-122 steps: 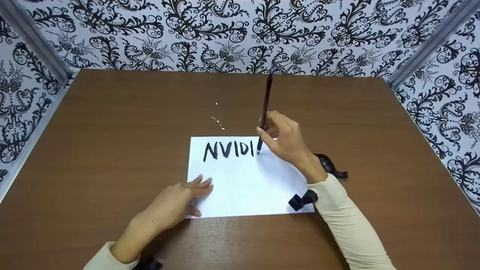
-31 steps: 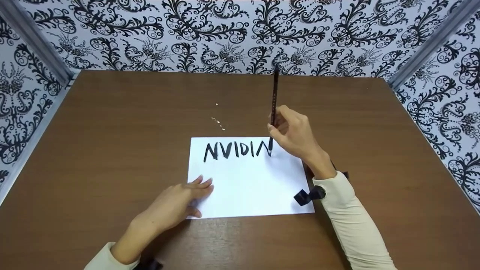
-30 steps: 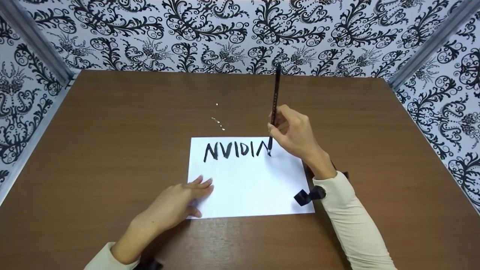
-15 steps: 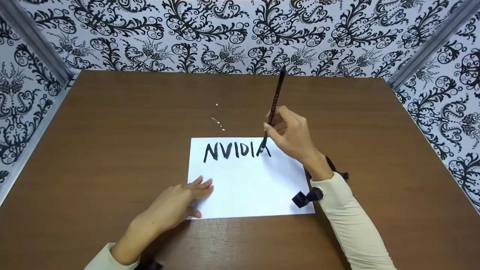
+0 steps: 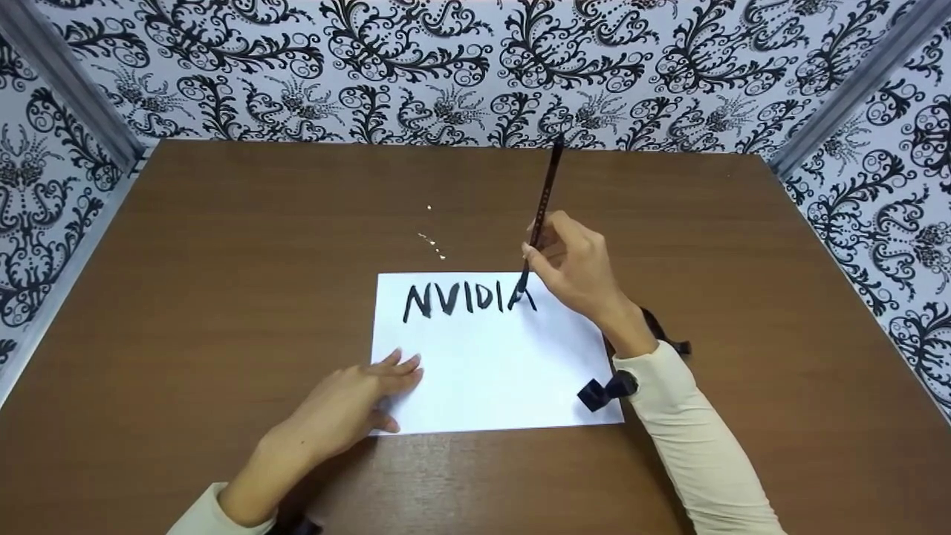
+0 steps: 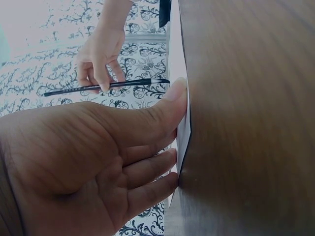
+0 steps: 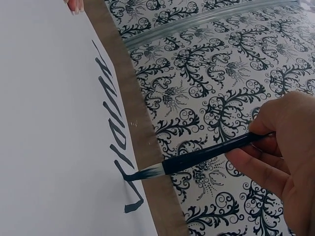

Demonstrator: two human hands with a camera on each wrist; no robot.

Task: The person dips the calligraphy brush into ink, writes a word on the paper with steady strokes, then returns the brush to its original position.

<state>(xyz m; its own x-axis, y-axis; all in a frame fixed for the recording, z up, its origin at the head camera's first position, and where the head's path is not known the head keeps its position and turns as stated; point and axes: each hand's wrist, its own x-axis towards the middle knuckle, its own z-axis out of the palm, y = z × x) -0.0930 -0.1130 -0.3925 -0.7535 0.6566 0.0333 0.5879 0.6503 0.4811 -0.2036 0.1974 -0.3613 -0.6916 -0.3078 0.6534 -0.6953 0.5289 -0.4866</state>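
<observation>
My right hand [image 5: 576, 264] pinches a dark-handled paintbrush [image 5: 546, 189] between thumb and fingers, its handle pointing up and away. In the right wrist view the brush's bristles [image 7: 147, 172], pale near the ferrule and black at the tip, touch the white sheet of paper [image 7: 49, 123]. Black painted letters [image 5: 469, 297] reading "NVIDIA" run along the sheet's top edge, the tip on the last letter. My left hand [image 5: 349, 401] rests with fingers spread on the paper's lower left corner. In the left wrist view its thumb and fingertips press on the sheet [image 6: 183, 142].
The sheet lies on a brown wooden table [image 5: 223, 260]. Several small pale specks [image 5: 431, 241] mark the wood beyond it. Patterned black-and-white panels [image 5: 416, 67] stand behind and at both sides, joined by grey corner posts [image 5: 854, 89]. A black wrist device [image 5: 608, 390] overhangs the paper's right side.
Over the last seconds the right hand has painted the two slanted strokes of the final A. The brush tip then moved left to its crossbar. The left hand has stayed in place.
</observation>
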